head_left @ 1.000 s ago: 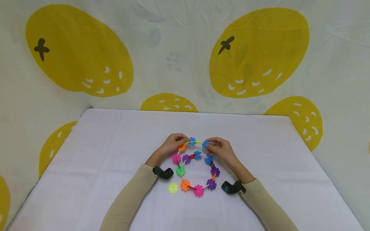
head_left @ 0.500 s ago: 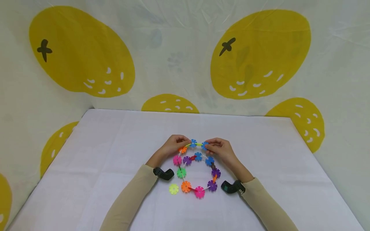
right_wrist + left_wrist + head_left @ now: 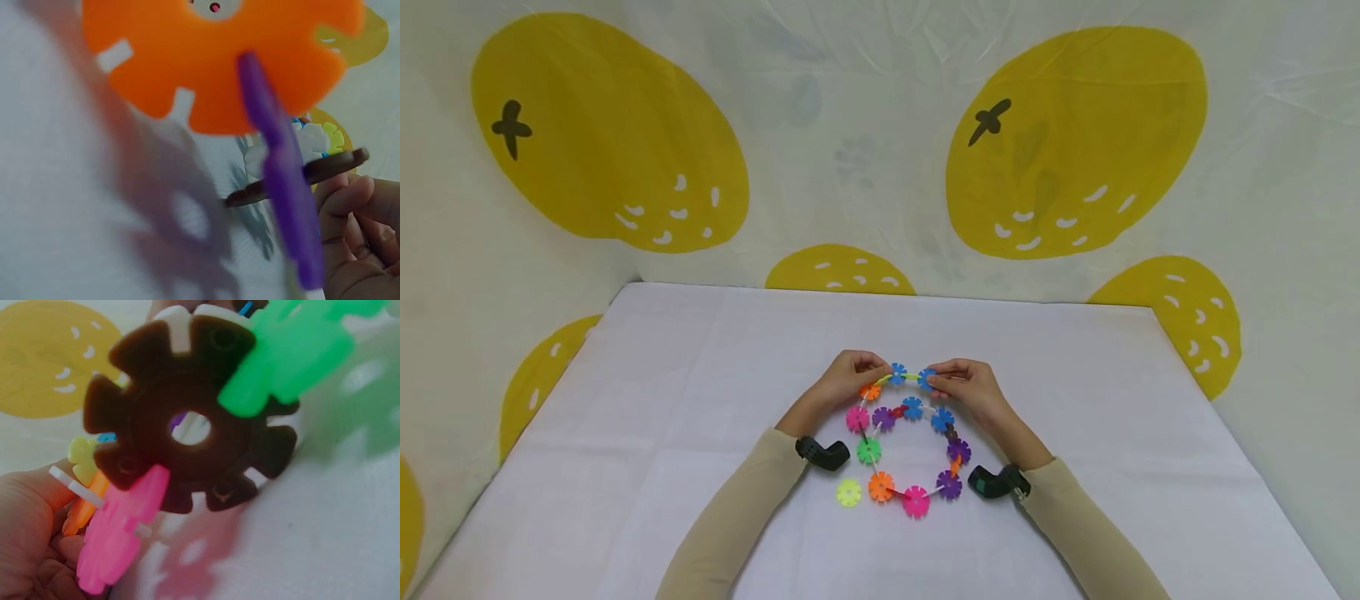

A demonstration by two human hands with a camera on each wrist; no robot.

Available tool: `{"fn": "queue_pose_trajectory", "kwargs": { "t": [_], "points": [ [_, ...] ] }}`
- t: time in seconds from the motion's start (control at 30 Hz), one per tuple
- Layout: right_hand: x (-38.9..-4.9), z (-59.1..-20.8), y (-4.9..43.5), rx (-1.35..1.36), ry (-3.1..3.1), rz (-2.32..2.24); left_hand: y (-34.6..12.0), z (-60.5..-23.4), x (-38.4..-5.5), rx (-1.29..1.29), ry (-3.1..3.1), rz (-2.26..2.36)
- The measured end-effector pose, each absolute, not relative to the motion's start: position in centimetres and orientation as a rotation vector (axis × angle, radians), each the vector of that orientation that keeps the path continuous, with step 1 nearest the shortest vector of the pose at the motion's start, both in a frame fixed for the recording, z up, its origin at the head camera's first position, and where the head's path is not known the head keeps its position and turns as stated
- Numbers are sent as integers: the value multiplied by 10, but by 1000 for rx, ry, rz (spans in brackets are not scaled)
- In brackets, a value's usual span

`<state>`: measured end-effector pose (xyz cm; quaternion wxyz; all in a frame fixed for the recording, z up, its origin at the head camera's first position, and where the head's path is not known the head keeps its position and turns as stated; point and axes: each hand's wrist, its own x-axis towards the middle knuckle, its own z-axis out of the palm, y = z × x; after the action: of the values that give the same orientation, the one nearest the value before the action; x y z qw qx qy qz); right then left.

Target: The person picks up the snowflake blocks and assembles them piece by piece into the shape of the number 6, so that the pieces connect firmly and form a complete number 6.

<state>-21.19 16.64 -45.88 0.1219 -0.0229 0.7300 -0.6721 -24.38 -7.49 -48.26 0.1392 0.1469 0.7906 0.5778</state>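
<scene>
Notched plastic snowflake discs are joined edge to edge in a many-coloured chain (image 3: 916,501) that curls round on the cloth. At its far side my left hand (image 3: 846,379) pinches the chain beside a blue disc (image 3: 897,372). Opposite it, my right hand (image 3: 972,390) holds another blue snowflake disc (image 3: 927,379) between thumb and fingers. A thin yellow disc (image 3: 911,376), seen edge-on, spans the two blue ones. In the left wrist view, a brown disc (image 3: 150,406) covers much of the scene. An orange disc (image 3: 219,75) and a purple one (image 3: 287,181) partly block the right wrist view.
One loose yellow snowflake disc (image 3: 849,492) lies flat left of the chain. White cloth covers the table (image 3: 625,467). A pale curtain (image 3: 880,125) with big yellow fruit prints stands behind and at the sides. Each wrist bears a black camera (image 3: 823,453).
My right hand has shifted slightly left with its blue disc, and the small gap to the thin yellow disc has closed. My left hand keeps its grip on the chain.
</scene>
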Motion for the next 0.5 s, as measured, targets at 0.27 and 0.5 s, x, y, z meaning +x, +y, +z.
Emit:
{"fn": "queue_pose_trajectory", "kwargs": {
  "t": [0.27, 0.5],
  "points": [
    [-214, -464, 165, -42, 2144, -1946, -73, -484, -243, 421, 2309, 1672],
    [-215, -468, 165, 85, 2078, -1999, -69, -486, -241, 440, 2340, 1681]
  ]
}}
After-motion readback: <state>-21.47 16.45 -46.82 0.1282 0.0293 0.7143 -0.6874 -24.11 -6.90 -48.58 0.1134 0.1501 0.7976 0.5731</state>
